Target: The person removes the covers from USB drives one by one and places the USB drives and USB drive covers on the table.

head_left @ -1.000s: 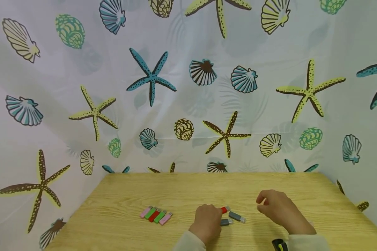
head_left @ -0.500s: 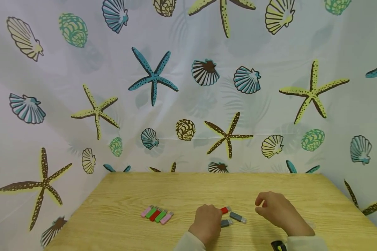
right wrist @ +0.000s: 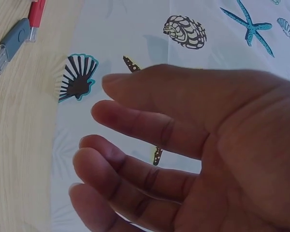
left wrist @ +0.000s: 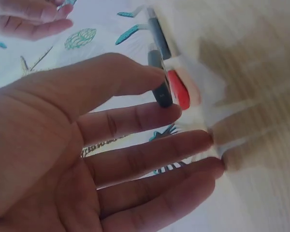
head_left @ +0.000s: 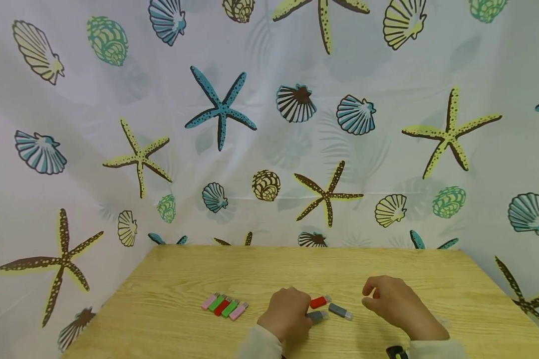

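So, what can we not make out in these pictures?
Head: one end of the held stick, behind the left hand.
Head: black thing, cut off by bottom edge.
Head: any print on the stick row, too small.
Right wrist: red stick, cut off by top edge.

On my head feed, the left hand (head_left: 287, 314) hides one end of the grey USB stick (head_left: 318, 316); up close, its thumb (left wrist: 147, 79) covers the stick's middle. The desk's (head_left: 161, 329) near edge is cut off, as is most of a dark thing (head_left: 396, 352) beside the right sleeve (head_left: 435, 350). I can't identify the pale patch (head_left: 443, 321) toward the desk's right edge. My right-wrist view crops the red USB stick (right wrist: 36, 13).
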A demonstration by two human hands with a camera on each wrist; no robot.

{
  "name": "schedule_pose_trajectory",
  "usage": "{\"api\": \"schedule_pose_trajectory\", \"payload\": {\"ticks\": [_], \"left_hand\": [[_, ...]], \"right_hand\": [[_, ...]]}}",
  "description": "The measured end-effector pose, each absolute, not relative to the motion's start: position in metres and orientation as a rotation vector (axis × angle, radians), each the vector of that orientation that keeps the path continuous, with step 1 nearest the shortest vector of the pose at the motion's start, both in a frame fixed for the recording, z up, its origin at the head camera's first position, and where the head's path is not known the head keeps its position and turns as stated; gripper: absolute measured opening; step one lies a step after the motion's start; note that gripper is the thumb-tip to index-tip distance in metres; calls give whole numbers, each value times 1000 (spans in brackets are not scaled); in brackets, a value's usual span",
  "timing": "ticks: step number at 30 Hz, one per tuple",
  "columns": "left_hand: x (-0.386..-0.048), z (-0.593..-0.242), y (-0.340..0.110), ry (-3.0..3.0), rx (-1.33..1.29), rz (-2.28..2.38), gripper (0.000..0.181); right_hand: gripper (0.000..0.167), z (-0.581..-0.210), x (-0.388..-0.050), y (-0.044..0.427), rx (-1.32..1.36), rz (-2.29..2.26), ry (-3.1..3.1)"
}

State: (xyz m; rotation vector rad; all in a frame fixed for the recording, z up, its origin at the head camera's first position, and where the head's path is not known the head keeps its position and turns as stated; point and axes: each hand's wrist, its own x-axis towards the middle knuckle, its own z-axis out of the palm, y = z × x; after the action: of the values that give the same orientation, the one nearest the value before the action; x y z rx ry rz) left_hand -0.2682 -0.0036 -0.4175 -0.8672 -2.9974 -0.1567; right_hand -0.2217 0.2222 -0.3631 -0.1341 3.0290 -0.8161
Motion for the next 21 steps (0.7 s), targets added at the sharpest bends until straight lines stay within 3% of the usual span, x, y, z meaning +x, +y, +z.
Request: {"api": "schedule_pose_trajectory", "payload": {"ticks": [12, 21], "left_hand": [[-255, -366, -37, -2860, -937, -331, 16], [-228, -335, -44, -2779, -1070, -350, 12]], "right_hand": [[10, -353, -213, 211, -244, -842, 3026], [21, -336, -196, 201, -624, -961, 2867]]}}
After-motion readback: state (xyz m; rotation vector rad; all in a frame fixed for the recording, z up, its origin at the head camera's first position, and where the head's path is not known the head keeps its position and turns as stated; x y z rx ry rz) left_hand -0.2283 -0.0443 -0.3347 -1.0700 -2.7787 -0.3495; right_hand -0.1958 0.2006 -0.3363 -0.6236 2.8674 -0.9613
